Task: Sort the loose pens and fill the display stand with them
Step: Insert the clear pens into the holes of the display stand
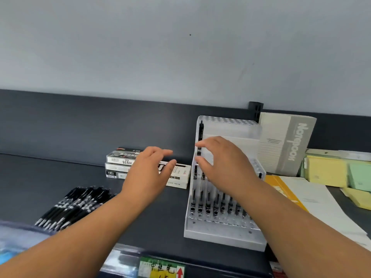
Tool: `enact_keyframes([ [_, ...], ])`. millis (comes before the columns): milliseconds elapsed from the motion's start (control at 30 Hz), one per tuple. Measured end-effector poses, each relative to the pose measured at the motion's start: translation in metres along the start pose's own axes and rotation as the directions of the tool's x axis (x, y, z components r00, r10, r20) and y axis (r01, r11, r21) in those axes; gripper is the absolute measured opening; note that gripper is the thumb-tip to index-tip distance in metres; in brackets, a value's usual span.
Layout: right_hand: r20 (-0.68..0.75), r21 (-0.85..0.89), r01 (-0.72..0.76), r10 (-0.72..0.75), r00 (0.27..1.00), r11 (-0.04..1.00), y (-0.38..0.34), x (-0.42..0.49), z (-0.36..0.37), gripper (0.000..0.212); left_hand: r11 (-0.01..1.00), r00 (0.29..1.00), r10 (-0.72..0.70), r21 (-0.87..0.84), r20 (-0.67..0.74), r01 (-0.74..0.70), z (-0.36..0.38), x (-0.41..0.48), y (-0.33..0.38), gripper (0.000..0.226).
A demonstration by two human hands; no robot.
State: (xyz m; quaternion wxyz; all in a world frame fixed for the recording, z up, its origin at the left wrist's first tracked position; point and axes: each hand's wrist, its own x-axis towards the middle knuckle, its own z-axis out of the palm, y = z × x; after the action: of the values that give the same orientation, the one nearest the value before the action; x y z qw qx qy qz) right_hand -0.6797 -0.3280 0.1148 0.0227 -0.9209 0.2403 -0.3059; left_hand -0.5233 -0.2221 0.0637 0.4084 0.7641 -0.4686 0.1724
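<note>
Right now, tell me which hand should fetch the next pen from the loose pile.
Left. The left hand hovers empty, on the side of the loose black pens; the right hand is up against the display stand.
</note>
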Motion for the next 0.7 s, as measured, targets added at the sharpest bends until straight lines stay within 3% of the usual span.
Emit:
enact_keyframes([
  [167,-0.038,0.017,0.153,-0.153,0.988,0.988,-0.037,0.009,0.031,0.048,0.973,0.997,-0.055,0.222,-0.051,0.065,-0.029,-0.028,-0.031,0.044],
  [267,-0.001,0.030,0.194,-0.194,0.981,0.981,-0.064,0.009,0.048,0.054,0.932,0.996,-0.069,0.351,-0.065,0.087,-0.051,-0.043,-0.052,0.062],
  [333,0.026,0.027,0.223,-0.223,0.974,0.975,-0.081,0.007,0.058,0.058,0.900,0.993,-0.098,0.419,-0.063,0.116,-0.068,-0.050,-0.064,0.061],
  [700,0.133,0.058,0.299,-0.305,0.943,0.952,-0.252,0.019,0.123,0.065,0.783,0.965,-0.236,0.566,-0.111,0.257,-0.210,-0.087,-0.180,0.066],
])
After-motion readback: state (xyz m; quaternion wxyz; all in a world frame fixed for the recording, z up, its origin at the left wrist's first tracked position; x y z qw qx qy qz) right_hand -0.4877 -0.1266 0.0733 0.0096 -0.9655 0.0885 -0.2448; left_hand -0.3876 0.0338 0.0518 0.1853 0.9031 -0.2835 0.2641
